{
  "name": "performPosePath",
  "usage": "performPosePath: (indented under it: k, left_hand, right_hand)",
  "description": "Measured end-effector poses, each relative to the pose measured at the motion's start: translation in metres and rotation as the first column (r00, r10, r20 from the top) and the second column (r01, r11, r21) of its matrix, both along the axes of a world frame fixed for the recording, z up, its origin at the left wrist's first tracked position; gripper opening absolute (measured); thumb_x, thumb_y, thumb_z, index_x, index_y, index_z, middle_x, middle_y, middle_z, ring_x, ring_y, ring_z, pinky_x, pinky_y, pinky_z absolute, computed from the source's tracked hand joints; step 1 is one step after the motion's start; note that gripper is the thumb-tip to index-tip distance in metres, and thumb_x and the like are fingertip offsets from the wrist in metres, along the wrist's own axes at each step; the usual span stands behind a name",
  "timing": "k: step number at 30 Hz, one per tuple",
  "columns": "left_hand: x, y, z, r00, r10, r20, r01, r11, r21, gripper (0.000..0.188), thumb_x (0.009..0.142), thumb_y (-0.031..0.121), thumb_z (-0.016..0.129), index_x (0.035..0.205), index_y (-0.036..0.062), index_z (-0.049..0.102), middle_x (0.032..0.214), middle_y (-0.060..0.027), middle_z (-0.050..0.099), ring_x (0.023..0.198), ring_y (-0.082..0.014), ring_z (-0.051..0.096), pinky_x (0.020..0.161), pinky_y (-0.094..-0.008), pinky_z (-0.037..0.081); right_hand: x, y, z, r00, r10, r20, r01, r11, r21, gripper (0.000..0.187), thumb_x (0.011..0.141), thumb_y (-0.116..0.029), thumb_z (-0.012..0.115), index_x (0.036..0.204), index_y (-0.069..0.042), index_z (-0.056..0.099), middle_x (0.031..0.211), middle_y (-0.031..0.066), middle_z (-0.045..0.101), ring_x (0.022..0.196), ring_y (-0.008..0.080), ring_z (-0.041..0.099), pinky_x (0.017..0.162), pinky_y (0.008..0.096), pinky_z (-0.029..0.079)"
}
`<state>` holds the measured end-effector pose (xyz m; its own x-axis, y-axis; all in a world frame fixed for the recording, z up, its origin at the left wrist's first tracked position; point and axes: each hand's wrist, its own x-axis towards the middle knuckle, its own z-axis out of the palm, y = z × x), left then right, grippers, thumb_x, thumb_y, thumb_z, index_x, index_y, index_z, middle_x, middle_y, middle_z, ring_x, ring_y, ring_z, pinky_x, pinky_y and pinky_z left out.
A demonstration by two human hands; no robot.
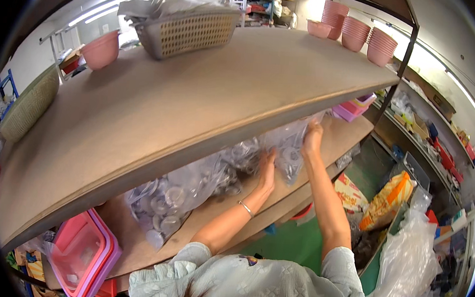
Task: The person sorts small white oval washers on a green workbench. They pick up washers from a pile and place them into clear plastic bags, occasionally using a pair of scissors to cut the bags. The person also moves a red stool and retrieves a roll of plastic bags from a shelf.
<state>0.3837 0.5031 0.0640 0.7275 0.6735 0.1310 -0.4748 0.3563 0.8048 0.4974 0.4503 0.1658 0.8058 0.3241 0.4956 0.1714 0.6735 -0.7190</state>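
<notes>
On the lower shelf, under the top board, I hold a clear plastic bag (289,158) of small, pale round parts between my two hands. My left hand (268,167) presses against its left side, with some fingers hidden behind the plastic. Around its right upper side my right hand (312,136) is closed, fingertips partly out of sight. To the left of my left hand lies a larger clear bag (175,191) of pale round caps or rings. Another bag (236,162) with greyer contents rests between them.
Above my hands juts the upper shelf board (157,103), bearing a beige plastic basket (188,34) and pink bowls (353,33). Pink and purple trays (81,253) stand at the lower left; more trays (354,107) sit right of my hands. Bagged goods (407,257) crowd the right.
</notes>
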Motion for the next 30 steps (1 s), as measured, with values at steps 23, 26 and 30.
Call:
performPosePath:
  k: [23, 26, 30]
  left_hand:
    - [0.04, -0.047, -0.006, 0.931, 0.304, -0.202, -0.266, 0.944, 0.197, 0.063, 0.084, 0.002, 0.051, 0.137, 0.0012, 0.017, 0.141, -0.014, 0.022, 0.131, -0.0235, 0.024, 0.106, -0.0325, 0.022]
    - [0.033, -0.043, -0.013, 0.938, 0.284, -0.199, -0.231, 0.94, 0.253, 0.062, 0.083, -0.001, 0.05, 0.137, 0.0015, 0.019, 0.139, -0.0108, 0.027, 0.129, -0.0207, 0.027, 0.105, -0.0314, 0.022]
    - [0.038, -0.046, 0.01, 0.956, 0.21, -0.207, -0.168, 0.965, 0.2, 0.062, 0.082, -0.002, 0.05, 0.136, -0.0005, 0.02, 0.137, -0.0104, 0.03, 0.127, -0.0204, 0.029, 0.104, -0.0311, 0.024]
  right_hand:
    - [0.086, 0.022, -0.103, 0.922, 0.388, 0.008, -0.312, 0.754, -0.579, 0.068, 0.083, -0.047, 0.054, 0.128, 0.002, 0.039, 0.127, 0.0183, 0.044, 0.121, 0.0264, 0.04, 0.1, 0.0344, 0.03]
    - [0.055, 0.02, -0.09, 0.923, 0.368, 0.112, -0.209, 0.724, -0.658, 0.067, 0.081, -0.046, 0.057, 0.126, 0.001, 0.04, 0.122, 0.0202, 0.048, 0.116, 0.0289, 0.045, 0.097, 0.0359, 0.033]
    - [0.056, 0.02, -0.091, 0.894, 0.265, 0.361, 0.017, 0.786, -0.618, 0.067, 0.078, -0.041, 0.062, 0.126, 0.0, 0.041, 0.119, 0.0216, 0.051, 0.113, 0.0308, 0.048, 0.095, 0.0369, 0.036]
